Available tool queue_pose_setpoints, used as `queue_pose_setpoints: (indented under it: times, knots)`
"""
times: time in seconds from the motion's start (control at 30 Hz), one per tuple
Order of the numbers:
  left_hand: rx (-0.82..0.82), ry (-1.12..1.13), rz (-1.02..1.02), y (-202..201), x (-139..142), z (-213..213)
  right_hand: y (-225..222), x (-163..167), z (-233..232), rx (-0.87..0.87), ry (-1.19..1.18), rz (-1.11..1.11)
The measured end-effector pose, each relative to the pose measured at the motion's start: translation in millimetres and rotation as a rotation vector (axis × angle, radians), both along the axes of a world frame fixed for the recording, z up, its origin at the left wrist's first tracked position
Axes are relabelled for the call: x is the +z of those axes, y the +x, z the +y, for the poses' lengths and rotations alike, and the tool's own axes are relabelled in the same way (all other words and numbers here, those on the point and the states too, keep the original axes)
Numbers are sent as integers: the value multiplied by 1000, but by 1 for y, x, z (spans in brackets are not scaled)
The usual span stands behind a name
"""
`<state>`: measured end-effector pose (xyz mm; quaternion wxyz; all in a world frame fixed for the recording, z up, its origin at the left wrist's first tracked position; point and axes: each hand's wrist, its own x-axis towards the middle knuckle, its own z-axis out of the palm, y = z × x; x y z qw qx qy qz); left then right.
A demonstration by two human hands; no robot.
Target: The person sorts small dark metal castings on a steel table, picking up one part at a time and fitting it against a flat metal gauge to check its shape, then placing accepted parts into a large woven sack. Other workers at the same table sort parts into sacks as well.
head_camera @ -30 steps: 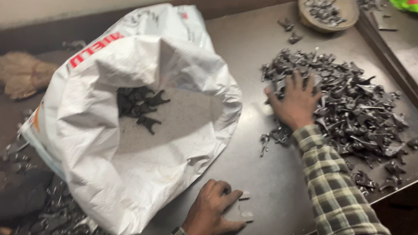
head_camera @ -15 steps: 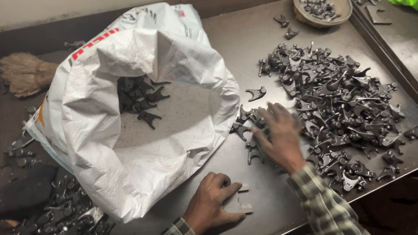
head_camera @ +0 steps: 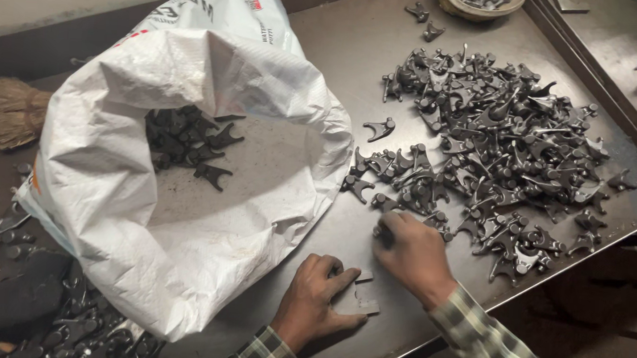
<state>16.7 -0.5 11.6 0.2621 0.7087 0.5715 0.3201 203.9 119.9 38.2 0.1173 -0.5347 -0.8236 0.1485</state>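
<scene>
Head view gives me the dark table (head_camera: 384,30), a white sack (head_camera: 187,194) gaping at its left end, and a heap of black forked parts (head_camera: 495,137) toward the right edge. My left hand (head_camera: 319,302) lies flat by the near edge on a small grey plate (head_camera: 361,299), while my right hand (head_camera: 413,253) has its grip curled shut on one forked part (head_camera: 382,232) at the heap's near fringe.

Surface: dark metal table (head_camera: 355,43), raised rim at right.
Middle-right: heap of dark forked metal parts (head_camera: 502,145).
Left: open white woven sack (head_camera: 187,194).
Far edge: round bowl (head_camera: 480,2).
Near edge: two hands resting.
</scene>
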Motion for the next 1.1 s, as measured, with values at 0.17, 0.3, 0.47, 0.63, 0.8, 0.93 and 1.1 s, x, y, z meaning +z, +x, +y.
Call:
queue_pose_setpoints:
  times: [0.17,0.3,0.47,0.63,0.8,0.93,1.1]
  knots:
    - [2,18,-1,-3,0,0,58,-2,-32,-83,-393,657]
    - [-7,-8,10,-4,-4,0,85,-15,-53,-3,-122,441]
    - [-25,-35,50,-4,-8,0,84,-24,-63,83,-81,361]
    - [-40,-18,53,-5,-8,-1,71,-16,-65,138,-18,336]
    - [-43,15,56,-6,-7,-1,56,-17,-68,219,-37,347]
    - [-46,21,56,-7,-7,-1,46,-24,-68,266,-29,361]
    - [-60,23,45,-9,-7,-1,54,-19,-65,145,-185,478]
